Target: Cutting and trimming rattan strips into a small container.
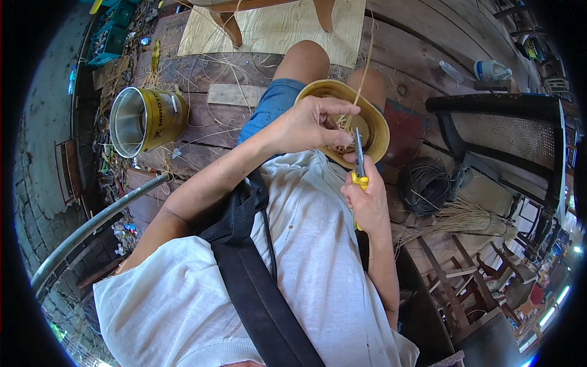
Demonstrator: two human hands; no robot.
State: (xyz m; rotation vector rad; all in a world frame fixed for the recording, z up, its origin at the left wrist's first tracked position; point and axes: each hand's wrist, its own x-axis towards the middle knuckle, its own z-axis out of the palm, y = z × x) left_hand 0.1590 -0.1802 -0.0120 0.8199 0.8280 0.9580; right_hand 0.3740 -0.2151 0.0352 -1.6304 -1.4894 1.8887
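Note:
A wide yellowish plastic basin (380, 125) rests on my lap between my knees. My left hand (315, 125) is over its near left rim, fingers curled round a long, thin tan cane strand (365, 67) that rises past the index fingertip. More loose tan strands (344, 125) lie tangled in the basin, partly hidden by the hand. In my right hand (369, 197) is a pair of scissors (359, 160) with yellow handles, fingers closed round them. Its grey blades point up over the basin's near side, close to the left thumb; whether they are apart is unclear.
A yellow metal bucket (160, 119) lies on the plank floor at left, near a metal pipe (101, 217). At right are a black chair with a woven back (507, 122), a dark coil (425, 183) and a cane bundle (474, 219). Wooden furniture legs (227, 27) stand ahead.

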